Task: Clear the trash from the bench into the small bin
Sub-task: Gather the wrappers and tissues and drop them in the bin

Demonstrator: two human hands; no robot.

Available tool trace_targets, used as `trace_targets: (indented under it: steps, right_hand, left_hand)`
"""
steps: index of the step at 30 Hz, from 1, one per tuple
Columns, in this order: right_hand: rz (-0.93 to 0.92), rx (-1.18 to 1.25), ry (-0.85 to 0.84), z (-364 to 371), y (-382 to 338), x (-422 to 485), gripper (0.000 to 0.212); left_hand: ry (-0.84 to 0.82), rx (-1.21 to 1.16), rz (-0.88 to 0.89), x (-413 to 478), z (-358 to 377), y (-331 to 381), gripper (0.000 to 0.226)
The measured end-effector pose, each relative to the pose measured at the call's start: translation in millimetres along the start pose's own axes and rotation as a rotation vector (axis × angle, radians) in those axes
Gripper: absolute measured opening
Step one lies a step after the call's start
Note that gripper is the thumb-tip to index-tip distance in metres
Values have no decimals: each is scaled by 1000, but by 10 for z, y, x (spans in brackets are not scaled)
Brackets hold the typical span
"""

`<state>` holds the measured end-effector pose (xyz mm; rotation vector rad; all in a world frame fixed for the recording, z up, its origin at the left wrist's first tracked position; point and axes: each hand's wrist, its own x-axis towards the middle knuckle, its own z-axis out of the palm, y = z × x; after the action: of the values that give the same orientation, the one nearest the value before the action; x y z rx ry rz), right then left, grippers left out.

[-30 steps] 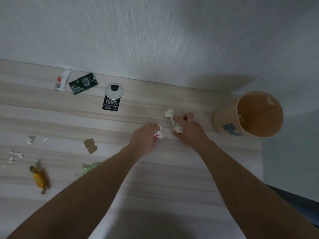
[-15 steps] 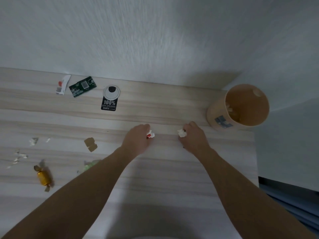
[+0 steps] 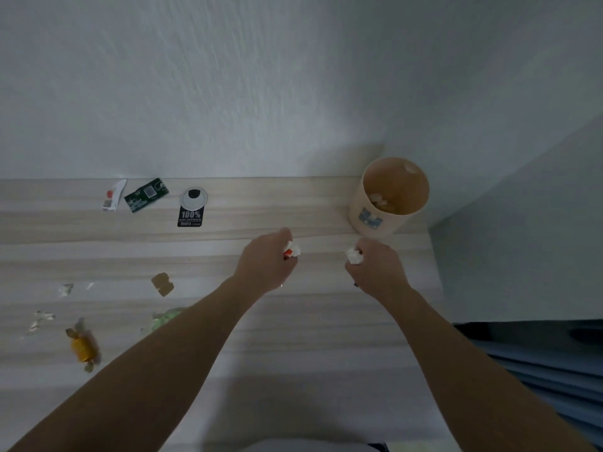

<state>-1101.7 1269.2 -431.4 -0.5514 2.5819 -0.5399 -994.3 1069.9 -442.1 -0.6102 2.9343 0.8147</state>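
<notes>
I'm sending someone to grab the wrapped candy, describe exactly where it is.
Start at the wooden bench and go to its near-left area, far from the bin. The candy lies beside pale scraps; it alone is golden yellow with twisted ends.

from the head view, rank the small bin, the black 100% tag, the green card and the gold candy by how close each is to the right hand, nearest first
From the right hand:
1. small bin, just beyond it, by the wall.
2. black 100% tag, left of both hands.
3. green card, farther left, near the wall.
4. gold candy, far left, near bench edge.
</notes>
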Motion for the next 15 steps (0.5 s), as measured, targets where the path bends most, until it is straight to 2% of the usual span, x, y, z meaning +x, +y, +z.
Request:
trace_targets:
  steps: [5,12,15]
  right_hand:
    - [18,17,77,-262,181,-226,15]
    - [63,96,172,-669,409,-469,8]
    - [61,82,206,-834,512,-549,17]
  left_hand:
    - [20,24,72,-40,-36,328,12]
    - [29,41,154,114,-194,813,16]
    - [42,43,194,234,-278,1081,17]
